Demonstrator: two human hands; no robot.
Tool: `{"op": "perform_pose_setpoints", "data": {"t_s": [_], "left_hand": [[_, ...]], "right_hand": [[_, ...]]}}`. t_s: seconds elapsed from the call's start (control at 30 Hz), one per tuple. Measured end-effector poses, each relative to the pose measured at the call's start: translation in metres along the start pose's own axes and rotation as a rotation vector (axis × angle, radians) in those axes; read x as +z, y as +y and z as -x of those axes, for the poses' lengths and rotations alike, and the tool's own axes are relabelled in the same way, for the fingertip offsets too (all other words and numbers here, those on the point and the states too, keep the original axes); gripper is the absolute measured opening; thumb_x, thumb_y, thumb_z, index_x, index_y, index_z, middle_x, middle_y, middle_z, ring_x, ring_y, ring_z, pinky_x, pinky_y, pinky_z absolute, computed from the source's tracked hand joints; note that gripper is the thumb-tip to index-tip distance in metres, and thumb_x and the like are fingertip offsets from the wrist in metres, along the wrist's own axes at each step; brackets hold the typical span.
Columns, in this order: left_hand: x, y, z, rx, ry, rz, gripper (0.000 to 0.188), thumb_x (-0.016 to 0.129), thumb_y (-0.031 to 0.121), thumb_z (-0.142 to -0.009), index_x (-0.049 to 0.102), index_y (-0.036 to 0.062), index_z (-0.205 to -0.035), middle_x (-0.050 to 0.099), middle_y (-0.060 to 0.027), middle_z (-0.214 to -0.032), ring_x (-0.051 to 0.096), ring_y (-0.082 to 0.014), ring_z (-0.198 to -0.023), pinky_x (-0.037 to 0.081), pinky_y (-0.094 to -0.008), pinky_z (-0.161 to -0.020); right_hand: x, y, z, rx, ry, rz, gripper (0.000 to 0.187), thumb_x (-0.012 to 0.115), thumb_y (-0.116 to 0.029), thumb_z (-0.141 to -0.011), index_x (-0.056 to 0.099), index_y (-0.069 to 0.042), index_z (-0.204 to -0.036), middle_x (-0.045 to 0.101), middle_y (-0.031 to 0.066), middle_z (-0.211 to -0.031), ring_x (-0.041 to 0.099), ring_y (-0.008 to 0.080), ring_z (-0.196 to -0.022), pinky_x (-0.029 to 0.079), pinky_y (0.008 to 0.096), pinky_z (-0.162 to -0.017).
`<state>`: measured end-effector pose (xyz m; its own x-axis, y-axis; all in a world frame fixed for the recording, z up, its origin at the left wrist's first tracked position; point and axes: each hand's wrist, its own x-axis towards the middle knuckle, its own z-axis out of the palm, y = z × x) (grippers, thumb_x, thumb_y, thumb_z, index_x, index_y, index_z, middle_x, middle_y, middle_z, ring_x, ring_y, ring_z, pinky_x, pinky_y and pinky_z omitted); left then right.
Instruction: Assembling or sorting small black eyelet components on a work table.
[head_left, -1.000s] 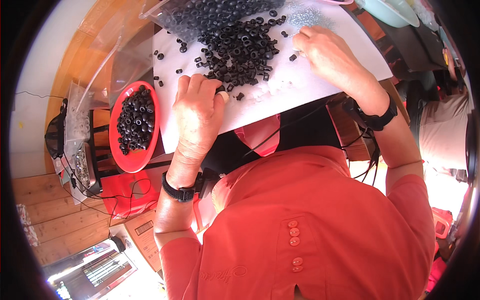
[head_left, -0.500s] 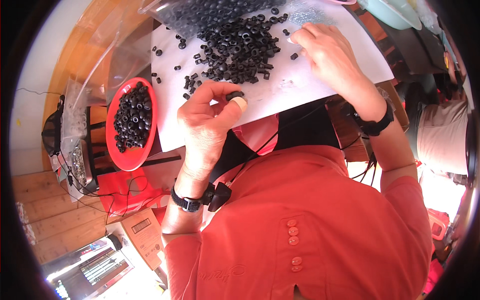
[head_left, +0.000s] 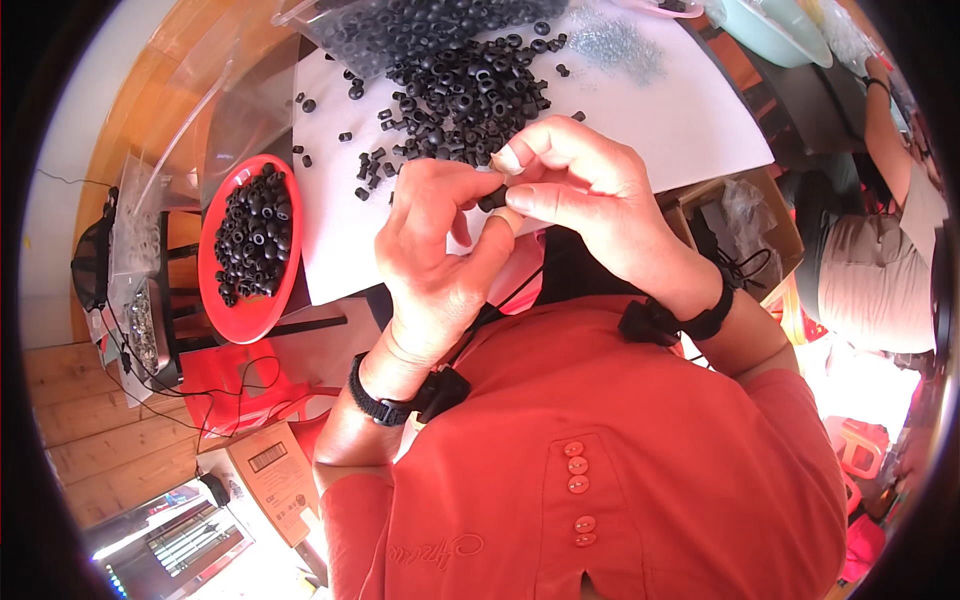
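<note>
Low in front of the white tabletop (head_left: 690, 150), my two hands meet at the fingertips. Between thumb and forefinger my left hand (head_left: 432, 250) grips a small black hollow plastic cap (head_left: 491, 199). My right hand (head_left: 605, 200) is closed in a pinch right beside it, its thumb touching the cap's edge; whatever lies between these fingers is hidden. Pale coverings show on fingertips of both hands. Just beyond my hands spreads a heap of loose black caps (head_left: 465, 95). A scatter of tiny clear pieces (head_left: 620, 50) lies at the far right.
At left, a red oval bowl (head_left: 210, 300) holds many black caps. A clear plastic bin (head_left: 300, 15) with more stands behind the heap. A pale green basin (head_left: 775, 35) is at the far right. An open cardboard box (head_left: 785, 215) stands right of the table. Another person's arm (head_left: 888, 140) shows beyond.
My right hand has come from the far right of the table, near the clear pieces, down and left to meet my left hand. The left hand still holds the black cap.
</note>
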<state>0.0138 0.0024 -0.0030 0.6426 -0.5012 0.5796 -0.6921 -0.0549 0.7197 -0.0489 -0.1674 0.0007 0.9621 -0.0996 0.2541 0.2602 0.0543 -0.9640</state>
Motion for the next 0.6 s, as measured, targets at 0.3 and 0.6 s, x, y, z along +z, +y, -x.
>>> {"op": "perform_pose_setpoints", "data": {"t_s": [0.3, 0.6], "left_hand": [[-0.008, -0.009, 0.007, 0.121, 0.085, 0.079, 0.034, 0.08, -0.006, -0.07, 0.062, 0.0048, -0.097, 0.063, -0.009, -0.093, 0.057, -0.0158, -0.076, 0.047, -0.0259, -0.057], [-0.019, -0.007, 0.015, 0.34, 0.118, -0.106, 0.036, 0.077, -0.01, -0.07, 0.061, 0.0053, -0.097, 0.06, -0.0084, -0.091, 0.053, -0.0191, -0.073, 0.043, -0.0283, -0.056]], "right_hand": [[0.003, -0.003, 0.002, -0.009, -0.081, -0.078, 0.013, 0.064, 0.003, -0.092, 0.059, 0.0, -0.103, 0.062, 0.0036, -0.099, 0.063, 0.008, -0.09, 0.054, 0.0242, -0.078], [0.012, -0.007, 0.002, 0.009, -0.184, -0.125, 0.018, 0.067, 0.004, -0.089, 0.06, 0.001, -0.105, 0.065, 0.0057, -0.099, 0.065, 0.0106, -0.09, 0.054, 0.0257, -0.079]]}}
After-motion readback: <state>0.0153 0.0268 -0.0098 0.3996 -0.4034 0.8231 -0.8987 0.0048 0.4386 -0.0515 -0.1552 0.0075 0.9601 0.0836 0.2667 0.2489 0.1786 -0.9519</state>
